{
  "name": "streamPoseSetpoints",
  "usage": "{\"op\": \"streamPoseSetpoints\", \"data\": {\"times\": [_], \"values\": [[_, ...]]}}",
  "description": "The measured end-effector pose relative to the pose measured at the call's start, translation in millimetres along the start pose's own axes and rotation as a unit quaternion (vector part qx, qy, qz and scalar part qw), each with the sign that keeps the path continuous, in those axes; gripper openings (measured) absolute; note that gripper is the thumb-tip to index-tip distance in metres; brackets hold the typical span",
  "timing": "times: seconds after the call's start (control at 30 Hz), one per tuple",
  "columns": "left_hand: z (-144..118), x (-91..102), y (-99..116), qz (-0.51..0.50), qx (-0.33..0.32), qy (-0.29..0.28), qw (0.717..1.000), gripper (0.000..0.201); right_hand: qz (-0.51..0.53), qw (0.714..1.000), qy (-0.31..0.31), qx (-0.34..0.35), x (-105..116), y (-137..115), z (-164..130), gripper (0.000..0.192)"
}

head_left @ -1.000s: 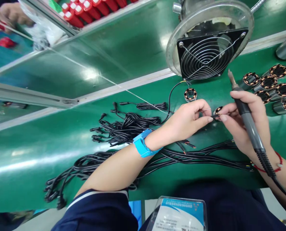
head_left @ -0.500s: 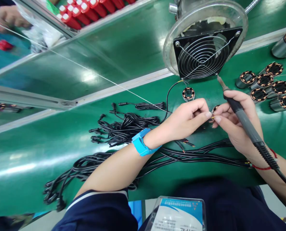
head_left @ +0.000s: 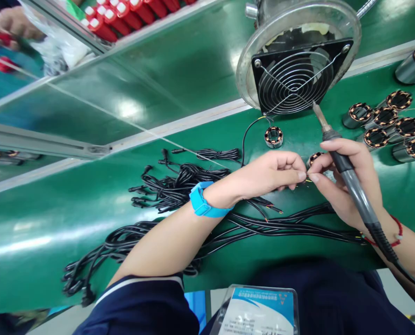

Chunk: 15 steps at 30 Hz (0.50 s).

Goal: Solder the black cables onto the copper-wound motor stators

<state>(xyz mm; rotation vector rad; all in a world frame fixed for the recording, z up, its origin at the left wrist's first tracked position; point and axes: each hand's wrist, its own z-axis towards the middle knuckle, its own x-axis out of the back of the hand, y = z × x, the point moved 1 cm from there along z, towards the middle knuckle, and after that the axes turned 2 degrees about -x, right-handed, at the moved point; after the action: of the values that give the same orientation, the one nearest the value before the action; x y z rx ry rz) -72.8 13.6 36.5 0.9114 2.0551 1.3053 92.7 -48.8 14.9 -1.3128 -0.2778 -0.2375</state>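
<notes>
My left hand (head_left: 275, 173), with a blue wrist strap (head_left: 202, 203), pinches thin wire ends at its fingertips. My right hand (head_left: 347, 179) meets it fingertip to fingertip on the same wires while gripping a soldering iron (head_left: 347, 170), its tip pointing up toward the fan. A small copper-wound stator (head_left: 314, 159) sits just behind the fingertips, mostly hidden by them. Another stator (head_left: 273, 137) lies on the green belt farther back.
Black cables (head_left: 179, 186) lie bundled on the green belt (head_left: 54, 218) under my arms. A black fan (head_left: 294, 74) in a round clear housing stands at the back. Several stators (head_left: 391, 123) cluster at right. Another person's hand (head_left: 8, 25) is at far top left.
My hands have shifted slightly down and toward me, fingertips still together. The soldering iron has tilted, its tip now nearer the fan's lower edge.
</notes>
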Motion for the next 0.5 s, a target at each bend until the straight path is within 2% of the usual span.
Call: {"op": "streamPoseSetpoints", "data": {"times": [0.1, 0.2, 0.27, 0.33, 0.5], "values": [[5, 3.0, -4, 0.068, -0.015, 0.104, 0.992, 0.012, -0.102, 0.995, 0.015, -0.015, 6, 2, 0, 0.045], [10, 8.5, -12, 0.127, -0.025, 0.165, 0.978, 0.012, -0.218, 0.975, 0.013, -0.037, 12, 5, 1, 0.049], [13, 11.3, -16, 0.139, -0.032, 0.173, 0.975, 0.012, -0.256, 0.966, -0.006, -0.042, 13, 7, 2, 0.049], [14, 12.3, -18, 0.142, -0.038, 0.17, 0.974, 0.012, -0.25, 0.968, -0.012, -0.029, 13, 7, 3, 0.048], [12, 9.2, -18, 0.143, -0.04, 0.175, 0.973, 0.013, -0.202, 0.979, 0.035, -0.021, 13, 0, 3, 0.047]]}}
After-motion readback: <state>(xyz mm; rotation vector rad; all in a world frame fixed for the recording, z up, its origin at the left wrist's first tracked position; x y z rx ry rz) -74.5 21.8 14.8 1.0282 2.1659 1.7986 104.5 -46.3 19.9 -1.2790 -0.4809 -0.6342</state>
